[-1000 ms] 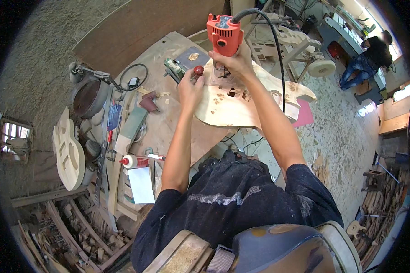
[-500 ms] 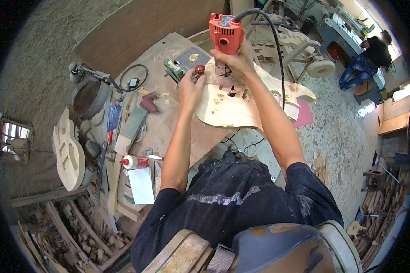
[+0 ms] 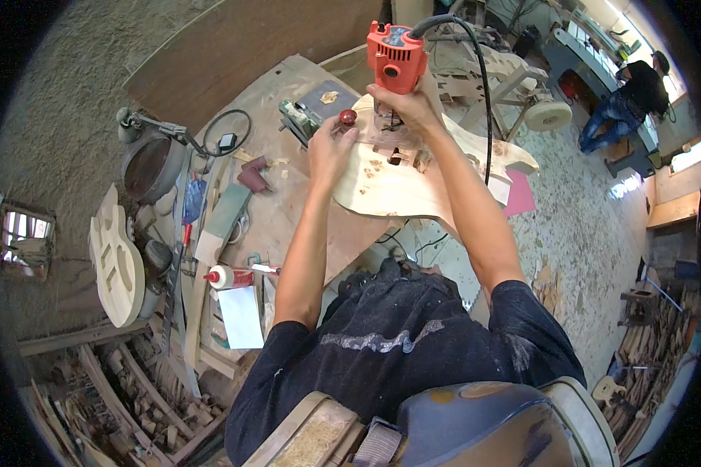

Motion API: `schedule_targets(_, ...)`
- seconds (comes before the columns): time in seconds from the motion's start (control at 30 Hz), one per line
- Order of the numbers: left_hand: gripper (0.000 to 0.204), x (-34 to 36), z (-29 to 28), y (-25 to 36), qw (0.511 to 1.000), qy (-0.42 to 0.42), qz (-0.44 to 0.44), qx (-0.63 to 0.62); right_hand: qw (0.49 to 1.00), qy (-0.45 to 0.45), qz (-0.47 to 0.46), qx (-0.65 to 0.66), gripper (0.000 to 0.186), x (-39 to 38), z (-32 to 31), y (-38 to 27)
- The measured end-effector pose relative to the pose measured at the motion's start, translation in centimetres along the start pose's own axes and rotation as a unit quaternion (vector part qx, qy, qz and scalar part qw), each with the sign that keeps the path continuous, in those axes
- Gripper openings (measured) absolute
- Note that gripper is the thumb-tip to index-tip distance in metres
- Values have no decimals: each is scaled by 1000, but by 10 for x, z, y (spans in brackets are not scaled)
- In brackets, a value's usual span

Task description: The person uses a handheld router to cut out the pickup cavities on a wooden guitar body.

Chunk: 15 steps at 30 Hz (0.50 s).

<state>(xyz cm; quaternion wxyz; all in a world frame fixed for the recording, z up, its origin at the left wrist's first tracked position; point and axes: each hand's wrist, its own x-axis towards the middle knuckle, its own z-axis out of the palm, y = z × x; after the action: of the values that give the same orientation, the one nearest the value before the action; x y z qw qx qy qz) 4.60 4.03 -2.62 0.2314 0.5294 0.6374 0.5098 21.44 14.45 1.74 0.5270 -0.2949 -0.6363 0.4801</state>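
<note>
My right hand (image 3: pixel 413 105) is wrapped round the lower part of a red handheld router (image 3: pixel 398 66), which stands upright with a black cord rising from its top. Beneath it lies a pale wooden guitar body (image 3: pixel 385 194) with cut-out cavities and dark knots. To the left, the fingers of my left hand (image 3: pixel 332 149) close round the stem of a glossy dark red knob (image 3: pixel 348 117) at the body's edge. What the knob is fixed to is hidden. The router's bit cannot be made out behind my right hand.
On the workbench (image 3: pixel 304 226) lie sandpaper (image 3: pixel 252 176), a glue bottle (image 3: pixel 230 277), white paper (image 3: pixel 241 317) and a green-sided tool (image 3: pixel 296 121). Another guitar body (image 3: pixel 118 261) stands left. A person (image 3: pixel 627 101) is beside a machine at the far right.
The router and my right hand have shifted slightly right over the guitar body. My left hand and the red knob have moved a little right too. Both grips look the same.
</note>
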Motion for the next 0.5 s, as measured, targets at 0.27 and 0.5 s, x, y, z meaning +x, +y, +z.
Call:
schedule_targets(0.27, 40, -4, 5, 7, 999, 10, 16, 51, 999, -9, -12, 43, 31, -10, -4, -16)
schedule_targets(0.5, 40, -5, 6, 1, 999, 6, 34, 33, 996, -14, 62, 68, 50, -7, -7, -8)
